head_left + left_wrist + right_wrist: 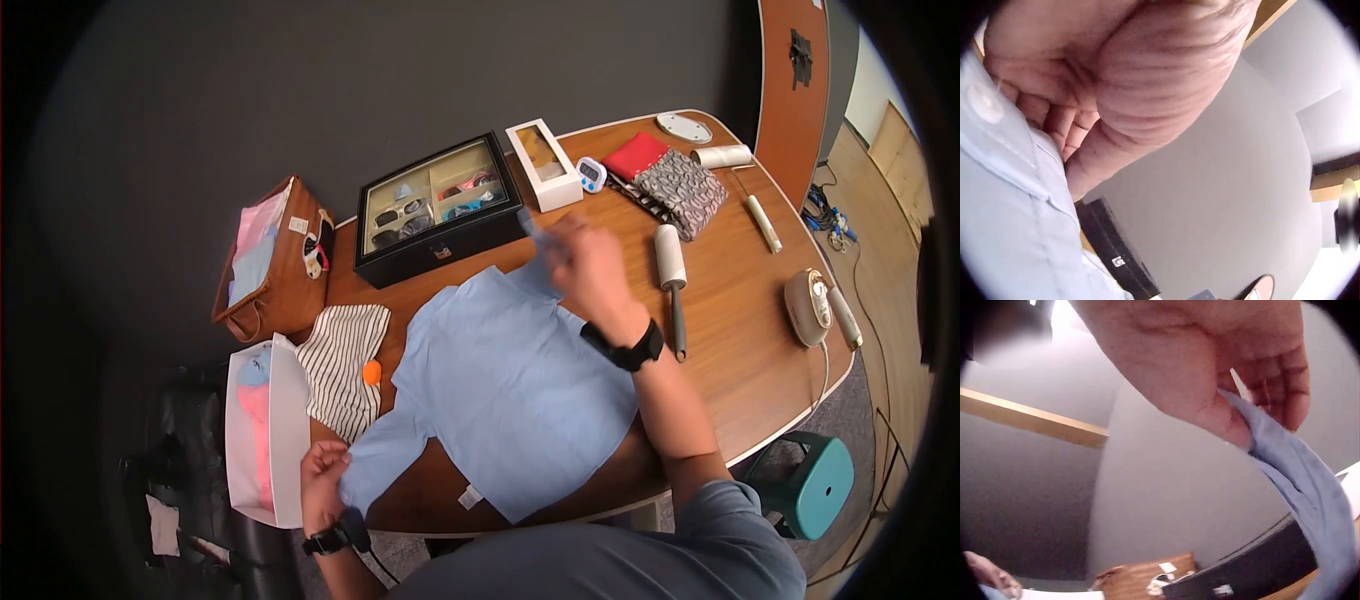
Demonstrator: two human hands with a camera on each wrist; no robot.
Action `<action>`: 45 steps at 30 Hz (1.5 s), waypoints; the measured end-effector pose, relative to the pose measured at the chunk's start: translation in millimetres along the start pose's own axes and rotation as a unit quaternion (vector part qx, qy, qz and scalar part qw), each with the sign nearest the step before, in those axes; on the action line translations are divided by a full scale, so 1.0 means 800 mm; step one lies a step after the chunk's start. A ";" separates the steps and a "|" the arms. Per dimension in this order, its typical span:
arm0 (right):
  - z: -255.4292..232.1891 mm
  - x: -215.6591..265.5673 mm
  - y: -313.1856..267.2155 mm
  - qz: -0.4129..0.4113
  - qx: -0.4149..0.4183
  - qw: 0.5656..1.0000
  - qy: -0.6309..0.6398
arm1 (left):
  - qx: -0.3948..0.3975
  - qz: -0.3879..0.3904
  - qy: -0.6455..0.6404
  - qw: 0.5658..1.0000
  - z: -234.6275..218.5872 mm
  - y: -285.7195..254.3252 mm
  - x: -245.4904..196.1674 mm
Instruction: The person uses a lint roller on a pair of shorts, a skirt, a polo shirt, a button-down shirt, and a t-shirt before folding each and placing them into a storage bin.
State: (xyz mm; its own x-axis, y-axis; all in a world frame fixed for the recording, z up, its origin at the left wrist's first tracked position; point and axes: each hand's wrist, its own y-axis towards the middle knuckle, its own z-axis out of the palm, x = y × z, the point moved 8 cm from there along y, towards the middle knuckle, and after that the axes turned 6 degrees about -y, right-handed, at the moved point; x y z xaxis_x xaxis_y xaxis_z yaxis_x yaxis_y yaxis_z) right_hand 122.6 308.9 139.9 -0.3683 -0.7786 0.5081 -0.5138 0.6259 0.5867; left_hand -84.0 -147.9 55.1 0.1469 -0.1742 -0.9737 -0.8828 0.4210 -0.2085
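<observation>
A light blue shirt [500, 380] lies spread over the near part of the table, with a white tag [470, 497] at its lower hem. At its left sleeve, my left hand [325, 482] pinches the cuff; a white button [984, 103] on the fabric shows close up in the left wrist view. My right hand [592, 268] holds the end of the other sleeve between thumb and fingers, raised above the table. In the right wrist view that sleeve [1300, 481] hangs down from the fingertips in a twisted strip.
Left of the shirt are a striped cloth [345, 360], an orange object [372, 373], a white bin [290, 440] and a brown basket [290, 290]. Behind stands a black glasses case [440, 252]. To the right lie a lint roller [671, 260], folded cloths [683, 190] and a garment steamer [806, 308].
</observation>
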 end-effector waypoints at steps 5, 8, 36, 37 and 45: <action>0.064 0.088 -0.063 -0.191 0.404 0.885 0.133 | 0.088 0.024 0.032 0.995 0.029 0.023 -0.054; -0.001 0.064 -0.014 -0.087 0.167 0.980 0.063 | 0.107 0.038 0.041 0.993 0.064 0.029 -0.084; 0.144 -0.024 -0.072 -0.062 0.389 0.915 -0.085 | 0.263 0.261 0.412 0.832 0.353 0.122 -0.006; 0.145 -0.024 -0.073 -0.063 0.391 0.914 -0.086 | 0.263 0.260 0.410 0.834 0.356 0.124 -0.004; 0.144 -0.053 -0.069 -0.068 0.387 0.912 -0.118 | 0.231 0.169 0.365 0.886 0.337 0.123 -0.023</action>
State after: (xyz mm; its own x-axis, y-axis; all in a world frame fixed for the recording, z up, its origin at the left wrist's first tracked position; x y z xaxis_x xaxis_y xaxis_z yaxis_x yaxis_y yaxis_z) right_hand 77.2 302.3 13.6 -0.3689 -0.8921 0.2610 -0.9270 0.3735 -0.0335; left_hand -52.9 136.4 27.8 -0.5682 -0.4272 -0.7033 -0.5194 0.8491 -0.0961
